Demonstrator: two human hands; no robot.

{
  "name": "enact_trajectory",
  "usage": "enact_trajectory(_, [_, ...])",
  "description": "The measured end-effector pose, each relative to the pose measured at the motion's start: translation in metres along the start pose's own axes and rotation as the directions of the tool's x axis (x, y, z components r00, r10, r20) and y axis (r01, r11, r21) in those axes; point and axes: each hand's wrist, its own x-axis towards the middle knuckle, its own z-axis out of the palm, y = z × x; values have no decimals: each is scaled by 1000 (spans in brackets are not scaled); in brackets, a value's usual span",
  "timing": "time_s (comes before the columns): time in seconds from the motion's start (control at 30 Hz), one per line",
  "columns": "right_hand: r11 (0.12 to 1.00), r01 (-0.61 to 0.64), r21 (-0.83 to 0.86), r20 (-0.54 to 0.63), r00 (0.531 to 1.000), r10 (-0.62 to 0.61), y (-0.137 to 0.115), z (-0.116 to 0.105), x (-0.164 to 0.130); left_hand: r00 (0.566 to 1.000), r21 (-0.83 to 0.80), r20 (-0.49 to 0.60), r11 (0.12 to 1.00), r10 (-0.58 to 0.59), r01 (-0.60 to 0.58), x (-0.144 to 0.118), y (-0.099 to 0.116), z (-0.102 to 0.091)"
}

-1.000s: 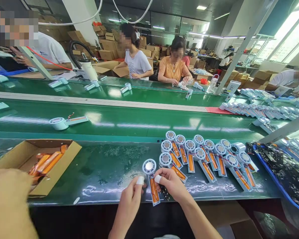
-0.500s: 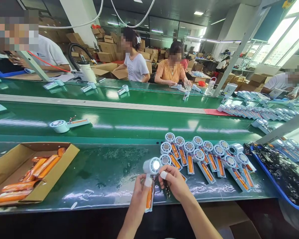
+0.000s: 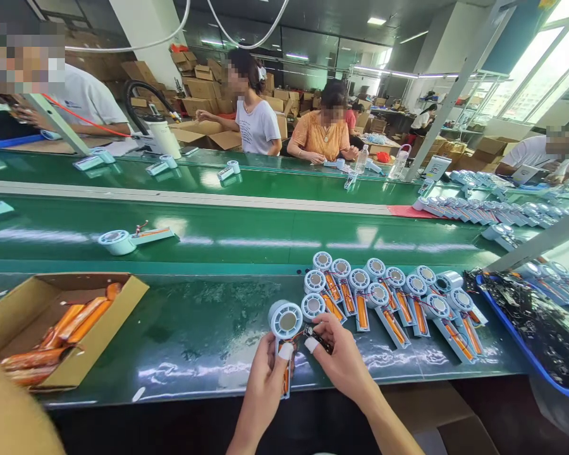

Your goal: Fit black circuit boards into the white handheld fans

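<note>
My left hand (image 3: 267, 374) is closed around the handle of a light-blue handheld fan (image 3: 285, 320), its round head up and tilted toward me. An orange battery shows in the open handle, partly hidden by the fingers. My right hand (image 3: 344, 356) pinches a small black circuit board (image 3: 321, 340) just right of the handle. Thin wires run between the fan and the board. White covers sit on both thumbs. Beyond my right hand, several similar half-open fans (image 3: 378, 294) with orange batteries lie in a cluster on the green bench.
A cardboard box (image 3: 105, 341) of orange batteries stands at the left, with another person's blurred arm (image 3: 14, 404) in front. At the right is a blue tray (image 3: 531, 366) of black boards. One fan (image 3: 117, 242) lies on the green conveyor (image 3: 246, 227). Co-workers sit across.
The fan head has turned and its bright glare is gone. My right hand has brought the board from hanging down to lying slantwise. Another person's arm has entered at lower left.
</note>
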Motion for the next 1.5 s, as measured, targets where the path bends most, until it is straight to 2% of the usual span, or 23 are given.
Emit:
enact_trajectory(0.03, [984,34,-175,13,999,-32,-3,-2,-2,1000,6,-20,1000,3,-3,0,1,1])
enact_trajectory(0.1, [872,129,-473,127,989,-77,-12,-6,-5,999,12,-43,1000,4,-4,1,4,3])
enact_trajectory(0.17, [737,250,-628,283,955,-83,-24,-12,-7,999,26,-39,1000,2,-1,2,7,4])
enact_trajectory(0.23, [685,382,-621,440,893,-99,-35,-18,-6,999,38,-33,999,2,-1,1,10,5])
enact_trajectory(0.3, [732,465,-497,541,826,-157,-41,-21,-4,1000,6,-24,1000,-4,4,0,14,6])
enact_trajectory(0.33, [789,459,-410,554,812,-184,-41,-21,-3,1000,-31,-10,999,-15,15,-1,16,6])
enact_trajectory(0.37, [860,407,-307,543,817,-193,-40,-20,-1,999,-80,15,996,-33,34,-2,18,6])
enact_trajectory(0.4, [933,303,-193,517,840,-166,-37,-17,-1,997,-137,54,988,-58,65,-3,19,5])
enact_trajectory(0.43, [985,159,-71,493,864,-104,-33,-13,0,992,-197,98,975,-82,100,-3,20,3])
enact_trajectory(0.47, [999,0,45,480,877,-22,-28,-7,0,985,-252,140,959,-100,133,-4,21,2])
enact_trajectory(0.53, [939,-255,230,468,875,123,-18,5,-2,975,-326,189,930,-114,172,-6,20,0])
enact_trajectory(0.57, [898,-325,298,460,873,164,-14,11,-4,975,-341,192,924,-113,174,-7,18,-1])
enact_trajectory(0.7, [773,-411,484,394,891,227,-6,27,-8,993,-255,107,963,-59,84,-11,4,2])
enact_trajectory(0.8, [758,-388,525,331,913,239,-7,28,-11,997,-134,71,990,-30,40,-10,-3,5])
enact_trajectory(0.93, [844,-263,468,187,962,196,-13,25,-21,1000,-17,1,999,-29,29,-8,-2,7])
enact_trajectory(1.0, [915,-154,372,97,987,127,-14,26,-30,998,8,-47,1000,-28,29,-6,2,8])
enact_trajectory(1.07, [978,-15,209,-24,999,21,-10,30,-39,997,23,-60,998,-50,52,-4,5,8])
enact_trajectory(1.13, [995,92,23,-141,986,-88,-2,35,-46,995,8,-37,995,-97,97,-2,6,8])
enact_trajectory(1.2, [984,133,-118,-215,964,-156,7,41,-48,989,-78,17,986,-144,145,-1,6,8])
enact_trajectory(1.27, [966,140,-215,-236,953,-191,15,47,-47,986,-192,55,967,-159,167,0,5,9])
enact_trajectory(1.33, [941,167,-296,-217,947,-236,20,53,-44,992,-212,26,969,-126,128,-2,4,11])
enact_trajectory(1.43, [905,245,-349,-164,934,-316,22,62,-39,996,-55,-75,998,-40,35,-7,3,18])
enact_trajectory(1.5, [900,278,-336,-115,936,-332,19,65,-36,996,18,-85,1000,-15,16,-11,0,23])
